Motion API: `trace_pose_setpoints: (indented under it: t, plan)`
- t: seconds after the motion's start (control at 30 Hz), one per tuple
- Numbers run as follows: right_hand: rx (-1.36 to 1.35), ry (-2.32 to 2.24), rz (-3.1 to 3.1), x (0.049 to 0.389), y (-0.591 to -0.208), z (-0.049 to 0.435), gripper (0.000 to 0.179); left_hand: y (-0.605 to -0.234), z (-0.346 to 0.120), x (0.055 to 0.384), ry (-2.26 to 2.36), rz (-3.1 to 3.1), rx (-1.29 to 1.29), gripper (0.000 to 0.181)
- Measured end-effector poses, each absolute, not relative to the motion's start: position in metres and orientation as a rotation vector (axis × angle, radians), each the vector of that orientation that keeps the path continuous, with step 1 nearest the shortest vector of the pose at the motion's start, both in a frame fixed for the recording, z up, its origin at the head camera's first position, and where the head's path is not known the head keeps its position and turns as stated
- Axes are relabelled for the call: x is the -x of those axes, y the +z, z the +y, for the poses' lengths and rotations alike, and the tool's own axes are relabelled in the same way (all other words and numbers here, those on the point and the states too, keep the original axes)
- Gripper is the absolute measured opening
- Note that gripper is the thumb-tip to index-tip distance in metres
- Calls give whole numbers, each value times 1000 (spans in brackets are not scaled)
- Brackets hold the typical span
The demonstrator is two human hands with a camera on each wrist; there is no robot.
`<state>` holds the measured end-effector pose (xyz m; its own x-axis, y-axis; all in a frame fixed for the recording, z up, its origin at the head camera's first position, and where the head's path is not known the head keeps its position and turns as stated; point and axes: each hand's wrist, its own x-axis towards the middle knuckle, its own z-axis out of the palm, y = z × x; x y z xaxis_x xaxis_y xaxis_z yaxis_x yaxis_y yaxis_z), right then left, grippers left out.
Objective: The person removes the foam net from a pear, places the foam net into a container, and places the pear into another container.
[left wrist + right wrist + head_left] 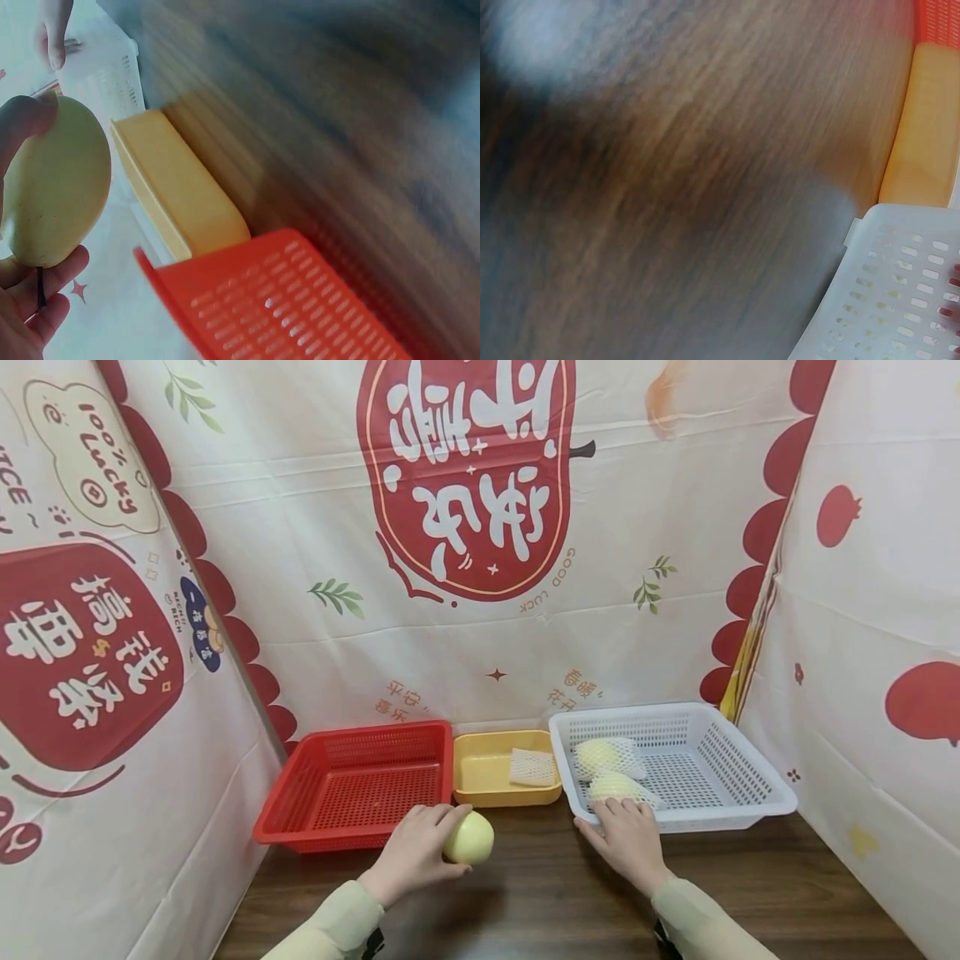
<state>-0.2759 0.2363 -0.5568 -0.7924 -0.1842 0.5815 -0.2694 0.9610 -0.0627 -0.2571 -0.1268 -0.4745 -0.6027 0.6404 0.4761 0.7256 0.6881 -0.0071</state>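
Observation:
In the head view my left hand (420,852) grips a pale yellow-green pear (470,837) above the table, before the red and yellow containers. The left wrist view shows the thumb and fingers around the pear (60,184), its dark stem pointing down. My right hand (626,842) is at the near rim of the white basket (742,814), thumb spread and fingers reaching over the edge. Just beyond those fingertips lies a pear in a white foam net (617,787); contact is unclear. Behind it sits another netted pear (600,755).
A red basket (352,839) stands at the left. Between the two baskets is a yellow tray (480,797) with a white foam net (532,767) in it. All stand on a dark wooden table (547,893), with printed cloth (450,652) hanging behind and at both sides.

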Motion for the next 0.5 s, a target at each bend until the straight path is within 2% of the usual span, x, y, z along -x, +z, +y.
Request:
trace_pose_setpoints:
  t: [0.5]
  plan:
    - [-326, 188, -2501, 276, -557, 236, 43, -447, -148, 271, -172, -2428, 1054, 82]
